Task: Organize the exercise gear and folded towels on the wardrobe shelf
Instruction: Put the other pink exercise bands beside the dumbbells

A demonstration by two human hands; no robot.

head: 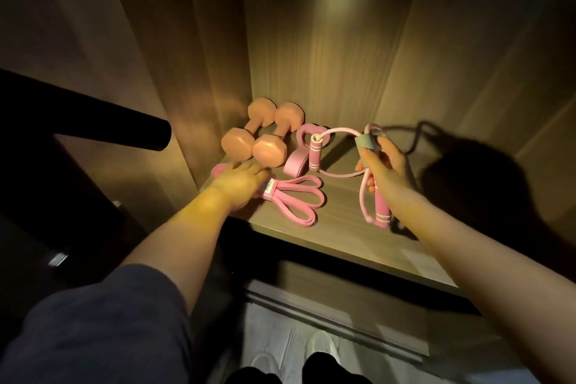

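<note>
Two pink dumbbells [260, 134] lie side by side at the back left of the wooden wardrobe shelf [358, 243]. In front of them lies a folded pink resistance band [296, 199], and my left hand [240, 184] rests on its left part with fingers reaching toward the dumbbells. A pink loop strap [297, 159] lies next to the dumbbells. My right hand [385, 168] grips one pink handle of a jump rope [381, 212] together with a bundle of its cord held by a grey wrap [367, 141]. The rope's other handle [314, 153] rests on the shelf.
A dark hanging rail [93, 115] juts in from the left at shelf height. The shelf's right half holds only my hand's shadow. Below the shelf edge are a drawer front [327, 299] and my white shoes [321, 349] on the floor. No towels show.
</note>
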